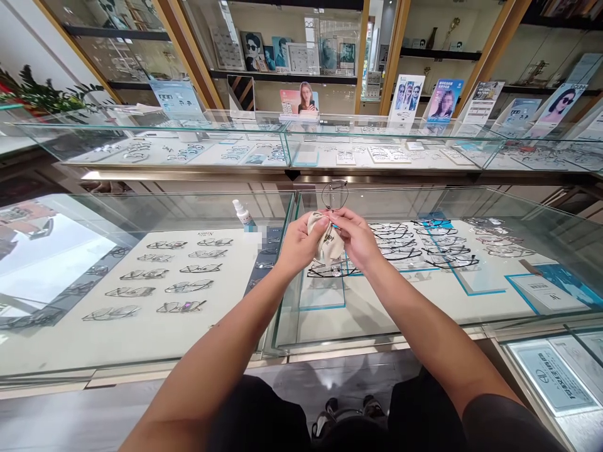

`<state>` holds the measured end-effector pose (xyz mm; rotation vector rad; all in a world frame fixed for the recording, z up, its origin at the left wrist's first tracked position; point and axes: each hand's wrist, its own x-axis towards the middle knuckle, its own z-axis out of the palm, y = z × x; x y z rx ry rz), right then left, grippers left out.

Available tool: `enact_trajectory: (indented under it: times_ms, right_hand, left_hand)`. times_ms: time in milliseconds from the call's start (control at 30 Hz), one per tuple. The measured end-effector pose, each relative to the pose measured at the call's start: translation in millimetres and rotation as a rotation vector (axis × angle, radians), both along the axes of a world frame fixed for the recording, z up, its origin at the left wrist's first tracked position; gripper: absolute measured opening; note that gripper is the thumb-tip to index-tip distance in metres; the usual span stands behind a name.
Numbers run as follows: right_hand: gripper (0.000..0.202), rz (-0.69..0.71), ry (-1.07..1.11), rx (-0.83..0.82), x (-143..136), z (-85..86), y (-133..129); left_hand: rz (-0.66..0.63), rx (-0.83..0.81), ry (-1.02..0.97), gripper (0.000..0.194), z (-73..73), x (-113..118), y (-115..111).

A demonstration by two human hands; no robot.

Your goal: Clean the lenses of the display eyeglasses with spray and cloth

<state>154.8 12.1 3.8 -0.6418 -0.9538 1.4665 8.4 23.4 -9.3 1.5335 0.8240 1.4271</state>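
Observation:
A pair of thin-rimmed glasses (335, 196) is held up over the glass display counter, one round lens pointing away from me. Around its near part is bunched a cream cleaning cloth (332, 247) with dark printing. My left hand (303, 242) pinches the cloth from the left, thumb on top. From the other side my right hand (354, 236) has its fingers closed at the glasses and the cloth's edge. The cloth and fingers hide the other lens and most of the frame. A white spray bottle (242, 213) stands on the counter left of my hands.
Inside the near glass counter (391, 342) lie rows of glasses (398, 242), with more glasses (191, 285) on the left. Behind it runs a second glass case (188, 154) topped with advertising cards (299, 102). Framed papers (553, 376) lie at the lower right.

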Motion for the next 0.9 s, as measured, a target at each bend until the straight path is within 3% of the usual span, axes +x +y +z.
enact_trajectory:
  times_ms: [100, 300, 533, 667, 800, 900]
  right_hand:
    - [0.024, -0.013, 0.047, -0.022, 1, -0.9, 3]
    - [0.019, -0.039, 0.086, -0.052, 8, 1.2, 7]
    - [0.017, -0.037, 0.095, -0.080, 9, 1.2, 6]
    - [0.021, -0.017, 0.096, -0.093, 6, -2.3, 6]
    - [0.022, 0.035, 0.084, -0.077, 4, -3.9, 4]
    - [0.023, 0.038, 0.079, -0.075, 4, -3.1, 3]
  left_hand:
    - [-0.029, -0.005, 0.029, 0.053, 1.2, -2, 1]
    - [-0.236, -0.026, 0.115, 0.054, 6.4, -12, 3]
    - [-0.318, -0.023, 0.117, 0.050, 4.2, -12, 4]
    - [-0.220, -0.069, 0.093, 0.058, 0.8, -7, 3]
    - [-0.057, -0.041, 0.091, 0.055, -0.6, -4, 1]
    - [-0.007, -0.013, 0.085, 0.054, -0.9, -3, 1]
